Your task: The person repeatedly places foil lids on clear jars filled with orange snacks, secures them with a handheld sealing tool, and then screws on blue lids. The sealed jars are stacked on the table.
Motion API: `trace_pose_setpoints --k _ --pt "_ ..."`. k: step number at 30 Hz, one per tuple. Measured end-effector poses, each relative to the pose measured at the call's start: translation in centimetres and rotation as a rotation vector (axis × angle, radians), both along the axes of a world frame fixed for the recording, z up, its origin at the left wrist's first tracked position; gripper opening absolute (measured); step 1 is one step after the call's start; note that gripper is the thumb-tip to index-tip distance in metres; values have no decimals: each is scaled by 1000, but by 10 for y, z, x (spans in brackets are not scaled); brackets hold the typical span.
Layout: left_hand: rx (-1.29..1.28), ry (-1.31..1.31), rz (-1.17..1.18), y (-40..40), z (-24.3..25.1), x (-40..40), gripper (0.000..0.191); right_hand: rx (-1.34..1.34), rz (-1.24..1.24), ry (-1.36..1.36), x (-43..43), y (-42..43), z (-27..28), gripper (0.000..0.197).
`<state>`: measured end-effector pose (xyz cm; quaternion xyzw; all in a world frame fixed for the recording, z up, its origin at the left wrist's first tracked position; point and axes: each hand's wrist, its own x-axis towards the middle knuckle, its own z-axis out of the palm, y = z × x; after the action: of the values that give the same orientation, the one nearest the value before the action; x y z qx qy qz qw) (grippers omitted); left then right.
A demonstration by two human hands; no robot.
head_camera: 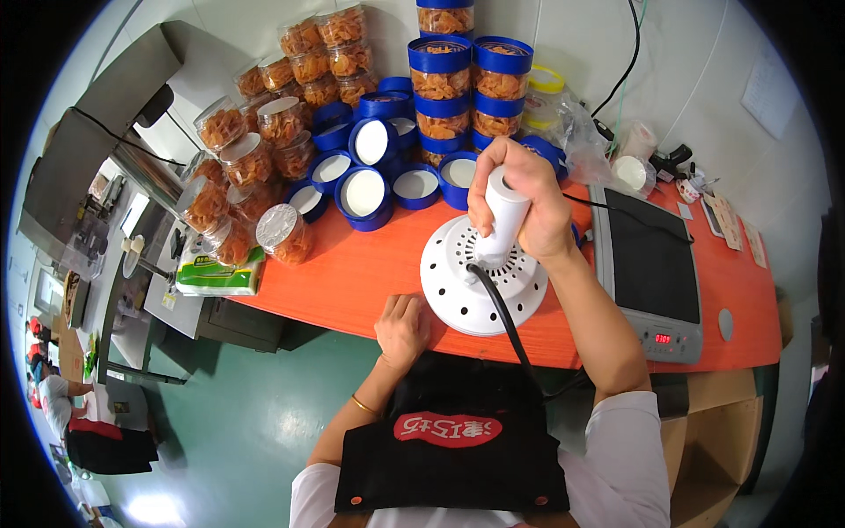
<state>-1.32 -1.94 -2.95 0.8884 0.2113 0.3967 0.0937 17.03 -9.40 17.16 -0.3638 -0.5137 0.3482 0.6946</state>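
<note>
My right hand (525,195) is closed around the upright handle of a white round handheld device (485,297) with a vented top and a black cord, probably an induction sealer. Beneath it, whatever it rests on is hidden. My left hand (401,327) lies loosely curled at the orange table's (330,264) front edge, left of the device, holding nothing visible. A foil-topped clear jar (284,234) of orange dried pieces stands to the left, beside many similar jars (244,162). Blue lids (363,198) with white liners lie behind the device, next to stacked blue-lidded jars (441,76).
An induction cooktop (650,264) with a lit display sits at the right. A green-and-white package (218,277) lies at the left edge. Plastic bags (581,138) and a tape roll (630,173) are at the back right. Another person (59,402) stands far left.
</note>
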Motion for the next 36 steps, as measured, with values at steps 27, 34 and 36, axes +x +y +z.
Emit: trace_pose_setpoints --k 27,34,36 --pt "-591 120 -493 32 -8 16 59 93 -27 -16 -1 2 -3 49" --pt "-877 245 -742 44 -14 31 67 0 -42 1 -1 -2 0 50" --pt "-925 265 -772 47 -15 36 70 4 -46 10 -1 -1 -2 50"
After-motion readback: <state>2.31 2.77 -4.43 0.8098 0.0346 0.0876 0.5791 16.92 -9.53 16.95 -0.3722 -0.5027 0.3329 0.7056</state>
